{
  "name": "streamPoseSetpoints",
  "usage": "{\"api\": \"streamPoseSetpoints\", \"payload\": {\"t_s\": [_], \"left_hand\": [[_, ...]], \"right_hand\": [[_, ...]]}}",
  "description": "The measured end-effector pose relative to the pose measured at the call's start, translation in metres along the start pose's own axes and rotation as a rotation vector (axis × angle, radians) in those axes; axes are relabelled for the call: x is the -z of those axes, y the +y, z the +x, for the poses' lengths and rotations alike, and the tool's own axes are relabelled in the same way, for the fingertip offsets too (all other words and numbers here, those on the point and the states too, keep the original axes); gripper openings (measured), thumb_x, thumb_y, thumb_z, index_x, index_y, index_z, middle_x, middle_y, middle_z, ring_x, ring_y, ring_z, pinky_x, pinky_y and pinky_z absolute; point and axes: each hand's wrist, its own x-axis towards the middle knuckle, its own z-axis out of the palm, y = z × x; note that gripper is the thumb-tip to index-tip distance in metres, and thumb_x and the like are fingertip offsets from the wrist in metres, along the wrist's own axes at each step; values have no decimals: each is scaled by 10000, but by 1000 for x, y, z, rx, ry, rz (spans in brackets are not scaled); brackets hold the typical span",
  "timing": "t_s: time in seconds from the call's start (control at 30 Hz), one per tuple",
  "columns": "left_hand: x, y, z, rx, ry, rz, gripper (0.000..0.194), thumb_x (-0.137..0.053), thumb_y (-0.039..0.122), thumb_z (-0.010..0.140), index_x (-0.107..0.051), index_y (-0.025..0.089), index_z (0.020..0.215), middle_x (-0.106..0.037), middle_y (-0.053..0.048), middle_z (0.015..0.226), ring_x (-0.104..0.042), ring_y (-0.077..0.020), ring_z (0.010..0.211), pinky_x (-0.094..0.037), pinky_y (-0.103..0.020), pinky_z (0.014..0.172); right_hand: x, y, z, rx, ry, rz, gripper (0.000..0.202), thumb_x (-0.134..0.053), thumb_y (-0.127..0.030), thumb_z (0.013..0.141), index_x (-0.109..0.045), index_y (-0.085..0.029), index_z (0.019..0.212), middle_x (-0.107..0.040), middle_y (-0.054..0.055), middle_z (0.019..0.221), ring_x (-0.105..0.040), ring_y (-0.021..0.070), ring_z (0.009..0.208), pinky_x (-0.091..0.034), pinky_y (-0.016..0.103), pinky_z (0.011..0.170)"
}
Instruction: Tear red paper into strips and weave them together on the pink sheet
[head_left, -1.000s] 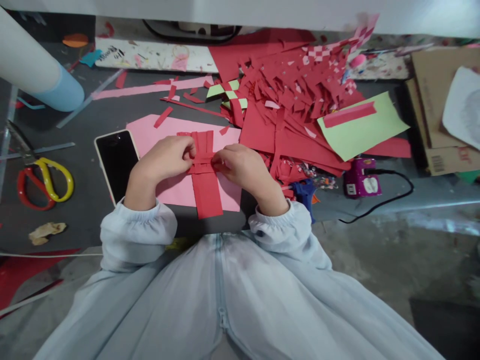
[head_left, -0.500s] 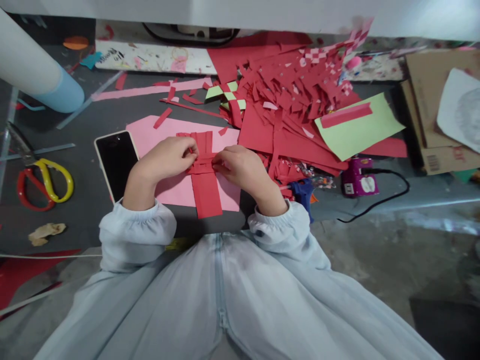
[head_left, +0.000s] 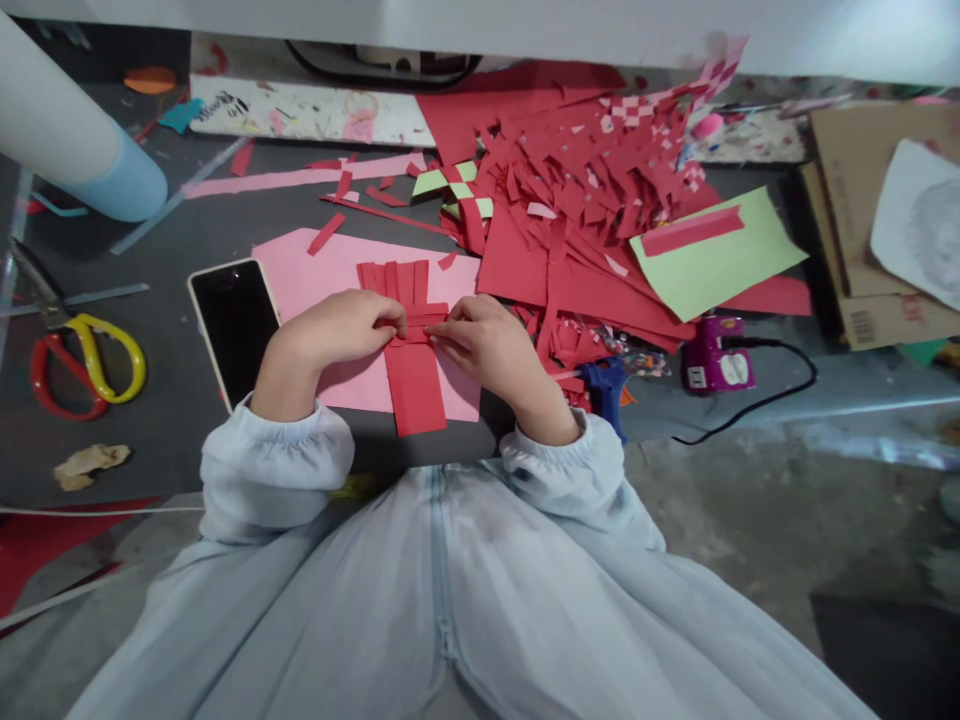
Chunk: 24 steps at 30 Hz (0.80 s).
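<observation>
Strips (head_left: 418, 322) already cross the red paper (head_left: 418, 390) midway, leaving its six-o'clock end uncrossed, with left hand (head_left: 346, 325) at nine o'clock and right hand (head_left: 487, 342) at three pinching them.

The paper strips (head_left: 418, 390) are red, the sheet (head_left: 300, 265) beneath them pink, the bench (head_left: 172, 440) dark grey. The scissors (head_left: 69, 322) have one red handle, one yellow; a paper scrap (head_left: 724, 72) is checkered pink and red.

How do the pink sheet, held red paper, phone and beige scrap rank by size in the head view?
1. Pink sheet, partly covered
2. Held red paper and phone: too alike to rank
3. Beige scrap
</observation>
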Motion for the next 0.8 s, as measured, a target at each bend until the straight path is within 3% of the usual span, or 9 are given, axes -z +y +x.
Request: {"api": "streamPoseSetpoints", "payload": {"t_s": [0.13, 0.43, 0.8], "left_hand": [[-1, -6, 1, -15, -16, -12, 368, -439, 224, 857, -746, 251, 1059, -755, -8, 1123, -655, -192, 1007, -453, -272, 842], [-1, -5, 0, -54, -71, 10, 439, -427, 270, 922, -703, 293, 1262, -724, -28, 1253, -652, -201, 1068, -452, -276, 923], [2, -4, -4, -49, -75, -16, 481, -416, 358, 941, -617, 299, 1375, -719, -45, 1257, -658, -205, 1042, -457, -276, 897]], "right_hand": [[-6, -1, -3, -5, 7, 23, 348, -488, -344, 990, -744, -214, 1186, -628, 105, 910, -516, 243, 893, -409, 351, 779], [-3, -5, 0, -39, 51, -35, 366, -430, -264, 995, -705, -177, 1220, -641, 109, 913, -518, 249, 881, -407, 344, 790], [8, -4, 22, -103, 95, 180, 296, -491, -251, 947, -762, -162, 1030, -667, 104, 880, -573, 233, 865, -421, 344, 797]]}}
